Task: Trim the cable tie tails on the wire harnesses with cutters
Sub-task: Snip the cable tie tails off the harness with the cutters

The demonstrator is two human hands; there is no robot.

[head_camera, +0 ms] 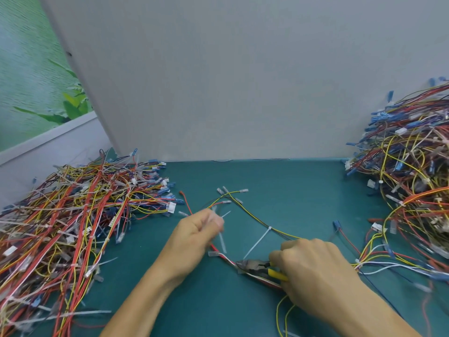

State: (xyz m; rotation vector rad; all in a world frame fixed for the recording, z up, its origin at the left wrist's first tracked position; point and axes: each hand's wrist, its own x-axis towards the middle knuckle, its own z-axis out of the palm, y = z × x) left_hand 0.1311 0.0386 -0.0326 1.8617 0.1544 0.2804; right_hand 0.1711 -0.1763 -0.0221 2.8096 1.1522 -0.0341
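right hand (313, 262) grips one cutters (255, 265); left hand (194, 231) pinches one harness (269, 228).

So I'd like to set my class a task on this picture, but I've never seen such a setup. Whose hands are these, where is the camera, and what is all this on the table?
There is no machine here. A person works with bare hands, and the single picture comes from a camera worn on their head, looking forward and down. The right hand grips yellow-handled cutters, whose nose meets a wire harness lying on the green mat. The left hand, blurred, seems to pinch the same harness further along. A white cable tie tail sticks out between the hands, not yet trimmed. A left pile and a right pile of more harnesses flank the mat, and a grey panel stands behind.
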